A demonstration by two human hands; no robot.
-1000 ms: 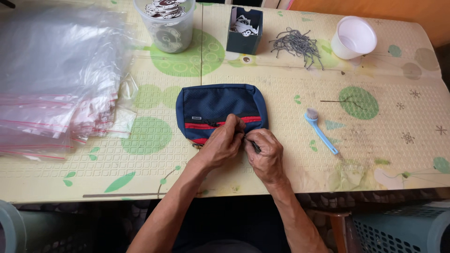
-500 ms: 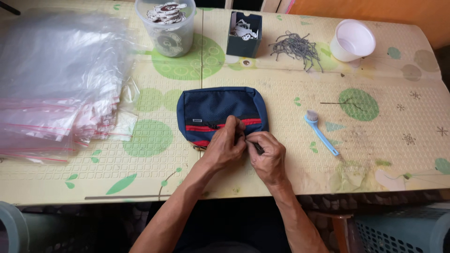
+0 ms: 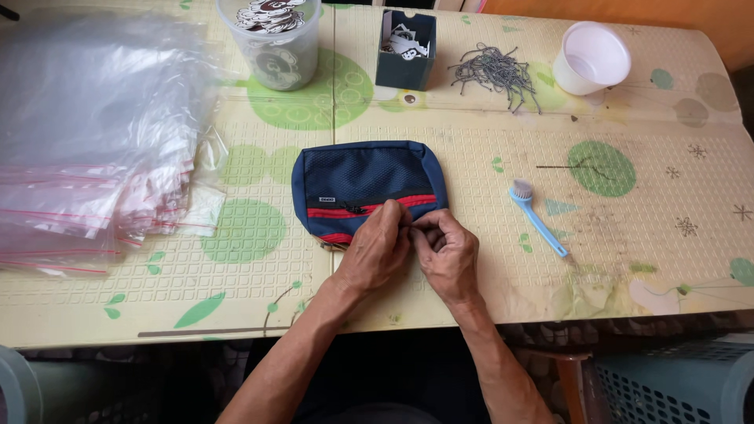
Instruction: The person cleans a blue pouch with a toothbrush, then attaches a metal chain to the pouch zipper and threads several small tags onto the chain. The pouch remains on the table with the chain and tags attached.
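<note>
- Since the earlier frames the two hands have barely shifted: they stay bunched together at the near right corner of the navy fabric pouch with red zip bands (image 3: 361, 182), and the pouch itself lies where it did, flat in the middle of the table.
- The left hand (image 3: 378, 253) rests on the pouch's lower edge, fingers curled and pressed close together, their tips meeting those of the other hand.
- The right hand (image 3: 448, 253) sits just beside it, fingers bent inward and pinching at something small by the pouch's edge; what lies between the fingertips is hidden.
- One pouch: soft woven cloth with a mesh front panel, rounded corners, two red stripes across its lower half.
- One stack of clear plastic zip bags with red seal strips (image 3: 86, 149), glossy and crinkled, at the far left, well apart from the hands.
- One round clear plastic tub (image 3: 275, 51) filled with small black-and-white printed pieces, at the far edge.
- One small dark teal square box (image 3: 404, 59) next to the tub, holding similar pieces.
- One loose heap of thin dark metal wire pieces (image 3: 493, 72).
- One empty white plastic cup (image 3: 591, 56), round, at the far right.
- One light blue plastic brush with white bristles (image 3: 538, 218), slim and straight, lying right of the pouch.
- All rest on a pale yellow embossed table cover with green circles (image 3: 652, 259).
</note>
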